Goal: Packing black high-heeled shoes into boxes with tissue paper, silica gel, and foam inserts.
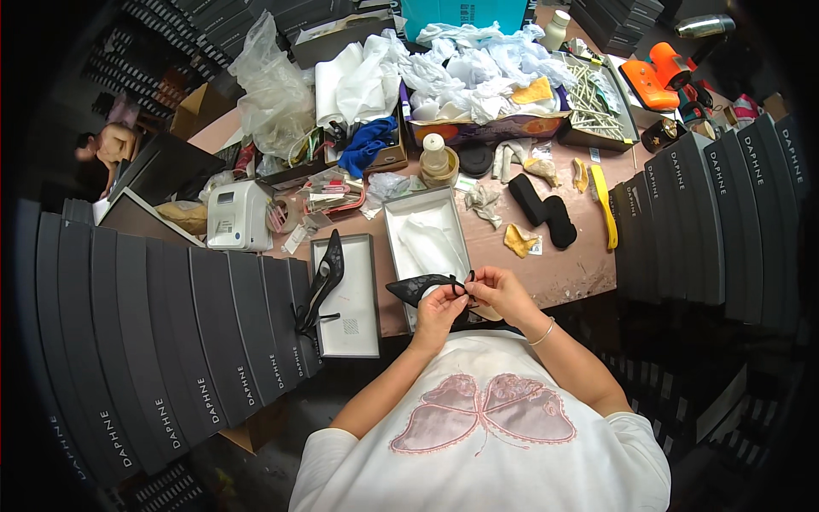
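A black lace pointed-toe shoe (412, 289) lies over the near end of an open shoe box, its toe to the left. My left hand (438, 315) pinches at the shoe's thin strap with closed fingertips. Close against it, my right hand (503, 295) is closed in a pinch on the same dark strap, which rises in a small loop. My fingers partly hide the shoe's back. White tissue paper (426, 243) lies in the grey shoe box (399, 193). The matching black heeled shoe (327, 271) rests on its side in a box lid (363, 338) to the left.
Stacked dark shoe boxes (196, 333) line the left, with more boxes (691, 222) at the right. A white label printer (240, 218) stands left. A carton of crumpled tissue (478, 77) is at the back. Black sponges (531, 203) and a yellow strip (604, 205) lie right.
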Demonstrator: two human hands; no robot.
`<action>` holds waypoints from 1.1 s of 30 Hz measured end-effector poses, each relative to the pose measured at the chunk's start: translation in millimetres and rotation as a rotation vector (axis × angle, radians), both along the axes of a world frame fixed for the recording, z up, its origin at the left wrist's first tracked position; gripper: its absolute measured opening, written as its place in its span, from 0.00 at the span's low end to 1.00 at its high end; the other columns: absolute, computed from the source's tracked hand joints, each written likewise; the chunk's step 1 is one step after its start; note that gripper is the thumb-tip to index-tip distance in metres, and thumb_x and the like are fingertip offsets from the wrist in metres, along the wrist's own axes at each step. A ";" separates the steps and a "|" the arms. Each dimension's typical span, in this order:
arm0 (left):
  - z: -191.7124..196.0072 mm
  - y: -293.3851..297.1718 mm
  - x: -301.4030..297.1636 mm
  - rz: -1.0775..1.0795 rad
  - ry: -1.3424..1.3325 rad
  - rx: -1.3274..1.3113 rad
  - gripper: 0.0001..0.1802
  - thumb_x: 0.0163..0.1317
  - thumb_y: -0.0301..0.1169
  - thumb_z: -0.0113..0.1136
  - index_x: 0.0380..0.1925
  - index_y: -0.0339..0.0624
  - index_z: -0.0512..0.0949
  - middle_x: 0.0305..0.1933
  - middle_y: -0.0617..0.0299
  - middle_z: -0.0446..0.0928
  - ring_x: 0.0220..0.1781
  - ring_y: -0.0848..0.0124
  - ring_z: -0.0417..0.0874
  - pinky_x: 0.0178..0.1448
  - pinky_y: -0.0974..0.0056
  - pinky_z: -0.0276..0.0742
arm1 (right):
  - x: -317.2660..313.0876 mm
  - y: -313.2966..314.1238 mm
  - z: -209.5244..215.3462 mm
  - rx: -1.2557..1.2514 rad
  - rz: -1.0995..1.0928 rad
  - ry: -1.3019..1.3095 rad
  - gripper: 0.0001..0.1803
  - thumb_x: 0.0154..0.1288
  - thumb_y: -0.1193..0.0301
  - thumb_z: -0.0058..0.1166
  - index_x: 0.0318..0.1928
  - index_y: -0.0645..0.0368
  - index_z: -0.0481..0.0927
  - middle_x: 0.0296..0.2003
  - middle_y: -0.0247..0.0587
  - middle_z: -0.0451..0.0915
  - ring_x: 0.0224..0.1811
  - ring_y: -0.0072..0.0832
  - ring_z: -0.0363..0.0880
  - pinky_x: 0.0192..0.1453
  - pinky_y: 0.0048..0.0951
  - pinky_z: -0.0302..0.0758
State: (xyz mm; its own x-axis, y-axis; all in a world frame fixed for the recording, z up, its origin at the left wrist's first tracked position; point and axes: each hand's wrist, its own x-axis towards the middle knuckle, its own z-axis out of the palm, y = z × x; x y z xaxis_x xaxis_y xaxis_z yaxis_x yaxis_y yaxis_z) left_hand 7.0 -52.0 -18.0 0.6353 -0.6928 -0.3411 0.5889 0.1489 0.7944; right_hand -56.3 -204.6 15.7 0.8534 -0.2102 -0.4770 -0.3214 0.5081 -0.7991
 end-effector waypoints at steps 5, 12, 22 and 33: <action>-3.2 0.4 -1.0 -0.040 0.006 0.013 0.07 0.63 0.20 0.58 0.41 0.33 0.75 0.39 0.60 0.79 0.41 0.75 0.81 0.49 0.71 0.78 | -1.8 -6.2 -12.5 0.070 0.014 0.049 0.04 0.62 0.78 0.57 0.36 0.63 0.76 0.26 0.32 0.77 0.23 0.15 0.74 0.25 0.16 0.69; -4.1 1.0 -1.7 -0.100 -0.009 0.084 0.08 0.63 0.21 0.58 0.41 0.33 0.74 0.37 0.60 0.79 0.37 0.75 0.81 0.46 0.72 0.77 | -5.0 -4.9 -12.7 0.053 -0.044 0.076 0.11 0.59 0.81 0.58 0.34 0.58 0.67 0.22 0.31 0.75 0.19 0.15 0.71 0.20 0.18 0.65; -2.8 4.8 -2.1 -0.018 0.227 0.079 0.05 0.64 0.23 0.57 0.40 0.39 0.75 0.37 0.61 0.80 0.38 0.72 0.82 0.46 0.69 0.78 | -6.5 0.3 -7.1 -0.062 -0.070 0.042 0.09 0.61 0.77 0.59 0.40 0.62 0.73 0.22 0.28 0.75 0.22 0.15 0.72 0.25 0.17 0.67; -2.4 1.7 9.5 0.074 0.441 0.055 0.04 0.64 0.23 0.57 0.38 0.43 0.75 0.37 0.59 0.79 0.42 0.69 0.81 0.49 0.63 0.79 | -35.4 8.0 -3.9 -1.003 0.278 -0.108 0.11 0.55 0.72 0.62 0.40 0.60 0.81 0.27 0.47 0.79 0.29 0.42 0.80 0.34 0.38 0.74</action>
